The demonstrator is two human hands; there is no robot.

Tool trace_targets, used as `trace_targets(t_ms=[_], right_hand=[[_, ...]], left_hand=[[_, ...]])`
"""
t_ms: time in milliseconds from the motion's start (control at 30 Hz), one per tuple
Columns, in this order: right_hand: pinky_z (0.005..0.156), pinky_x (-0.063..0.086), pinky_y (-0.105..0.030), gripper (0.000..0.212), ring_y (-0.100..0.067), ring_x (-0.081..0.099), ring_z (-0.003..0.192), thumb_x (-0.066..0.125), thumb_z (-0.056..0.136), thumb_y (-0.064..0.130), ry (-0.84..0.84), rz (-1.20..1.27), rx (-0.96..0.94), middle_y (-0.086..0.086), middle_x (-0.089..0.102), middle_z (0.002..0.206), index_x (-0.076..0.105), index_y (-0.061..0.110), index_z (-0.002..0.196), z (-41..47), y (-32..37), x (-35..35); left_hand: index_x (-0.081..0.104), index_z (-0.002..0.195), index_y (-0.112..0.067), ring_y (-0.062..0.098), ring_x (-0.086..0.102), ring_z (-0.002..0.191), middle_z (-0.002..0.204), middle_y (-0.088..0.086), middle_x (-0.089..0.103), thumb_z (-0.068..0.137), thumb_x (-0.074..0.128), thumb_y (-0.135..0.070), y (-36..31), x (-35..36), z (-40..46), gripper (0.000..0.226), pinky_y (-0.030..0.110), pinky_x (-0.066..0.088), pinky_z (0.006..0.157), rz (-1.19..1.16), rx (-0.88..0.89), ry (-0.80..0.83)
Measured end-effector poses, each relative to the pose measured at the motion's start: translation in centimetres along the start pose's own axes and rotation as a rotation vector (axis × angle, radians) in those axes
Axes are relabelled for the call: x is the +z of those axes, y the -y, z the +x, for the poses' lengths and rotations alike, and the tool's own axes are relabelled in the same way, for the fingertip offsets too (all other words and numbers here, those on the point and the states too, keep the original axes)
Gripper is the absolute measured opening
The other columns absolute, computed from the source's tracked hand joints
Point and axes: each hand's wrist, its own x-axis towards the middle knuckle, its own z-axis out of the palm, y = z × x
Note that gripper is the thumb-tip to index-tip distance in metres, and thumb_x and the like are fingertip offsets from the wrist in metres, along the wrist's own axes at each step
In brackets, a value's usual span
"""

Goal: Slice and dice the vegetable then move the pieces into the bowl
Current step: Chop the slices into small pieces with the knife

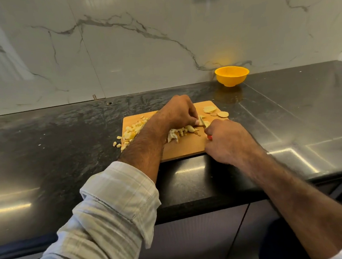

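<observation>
Dicing: left hand (180,111) pins vegetable (203,123), right hand (227,140) grips knife (202,121); next, finish slices (215,112), fill bowl (232,76).

Seen from head height (one wide-angle view), facing forward and down, close over the counter (44,143) at mid-frame.

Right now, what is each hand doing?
Left hand: pinches a vegetable piece on the board.
Right hand: grips the knife.
</observation>
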Motion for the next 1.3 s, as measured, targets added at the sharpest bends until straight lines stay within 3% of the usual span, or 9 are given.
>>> trace_targets(t_ms=[100, 300, 433, 533, 633, 900, 1133, 1300], right_hand=[[0.077, 0.05, -0.033, 0.037, -0.018, 0.053, 0.099, 0.063, 0.095, 0.032, -0.075, 0.03, -0.004, 0.0, 0.061, 0.116, 0.062, 0.024, 0.132, -0.7, -0.2, -0.2], [0.078, 0.053, -0.035, 0.037, -0.018, 0.055, 0.095, 0.064, 0.095, 0.033, -0.102, 0.007, -0.018, -0.002, 0.063, 0.113, 0.063, 0.022, 0.13, 0.4, 0.9, 0.1], [0.077, 0.053, -0.036, 0.036, -0.019, 0.055, 0.093, 0.067, 0.092, 0.033, -0.101, -0.014, -0.022, 0.0, 0.059, 0.101, 0.065, 0.02, 0.126, 2.1, 1.5, 0.7], [0.079, 0.055, -0.036, 0.038, -0.02, 0.056, 0.093, 0.07, 0.09, 0.032, -0.068, 0.0, -0.014, -0.002, 0.064, 0.104, 0.065, 0.02, 0.126, 2.7, 1.4, 0.2], [0.071, 0.049, -0.033, 0.029, -0.02, 0.056, 0.085, 0.068, 0.09, 0.03, -0.045, -0.027, -0.02, 0.002, 0.058, 0.089, 0.067, 0.019, 0.116, 2.0, 0.8, 0.3], [0.075, 0.051, -0.034, 0.036, -0.019, 0.057, 0.097, 0.062, 0.093, 0.033, -0.127, 0.008, -0.043, -0.001, 0.065, 0.116, 0.066, 0.024, 0.127, 0.6, 0.2, 0.7], [0.072, 0.048, -0.035, 0.025, -0.02, 0.054, 0.087, 0.068, 0.091, 0.028, -0.098, -0.033, -0.025, 0.003, 0.053, 0.086, 0.063, 0.018, 0.113, 2.7, 1.6, 1.3], [0.071, 0.049, -0.033, 0.029, -0.021, 0.056, 0.088, 0.07, 0.09, 0.03, -0.047, -0.035, -0.022, 0.001, 0.055, 0.09, 0.064, 0.018, 0.115, 3.2, 1.5, 0.5]], left_hand=[[0.083, 0.096, -0.02, 0.009, 0.072, 0.096, 0.102, -0.006, 0.078, 0.087, 0.086, -0.017, 0.4, -0.3, -0.2, 0.01, 0.032, 0.062, 0.09, -0.041, 0.023, -0.018], [0.084, 0.092, -0.02, 0.007, 0.073, 0.089, 0.094, -0.007, 0.078, 0.087, 0.086, -0.014, 0.8, -0.5, -0.2, 0.007, 0.029, 0.063, 0.085, -0.044, 0.008, -0.015], [0.084, 0.089, -0.019, 0.007, 0.074, 0.086, 0.091, -0.007, 0.079, 0.086, 0.087, -0.014, 0.7, -0.6, -0.1, 0.007, 0.026, 0.062, 0.08, -0.02, -0.008, -0.012], [0.084, 0.09, -0.018, 0.007, 0.073, 0.085, 0.09, -0.006, 0.078, 0.087, 0.086, -0.014, 0.1, -0.6, -0.3, 0.006, 0.024, 0.062, 0.078, 0.002, -0.016, -0.009], [0.084, 0.089, -0.019, 0.007, 0.073, 0.083, 0.087, -0.009, 0.078, 0.086, 0.087, -0.014, -0.1, -0.6, -0.3, 0.007, 0.026, 0.062, 0.079, 0.03, -0.007, -0.02], [0.084, 0.095, -0.017, 0.009, 0.074, 0.087, 0.092, -0.005, 0.079, 0.088, 0.085, -0.014, 0.2, -0.7, -0.6, 0.007, 0.03, 0.063, 0.084, -0.013, -0.025, -0.009], [0.082, 0.085, -0.021, 0.006, 0.074, 0.08, 0.083, -0.008, 0.078, 0.086, 0.087, -0.013, 0.2, -0.7, -0.5, 0.009, 0.024, 0.063, 0.077, -0.01, -0.012, -0.008], [0.083, 0.088, -0.019, 0.007, 0.074, 0.084, 0.087, -0.006, 0.079, 0.086, 0.086, -0.013, 0.0, -0.6, -0.4, 0.007, 0.025, 0.063, 0.08, -0.019, -0.012, -0.002]])
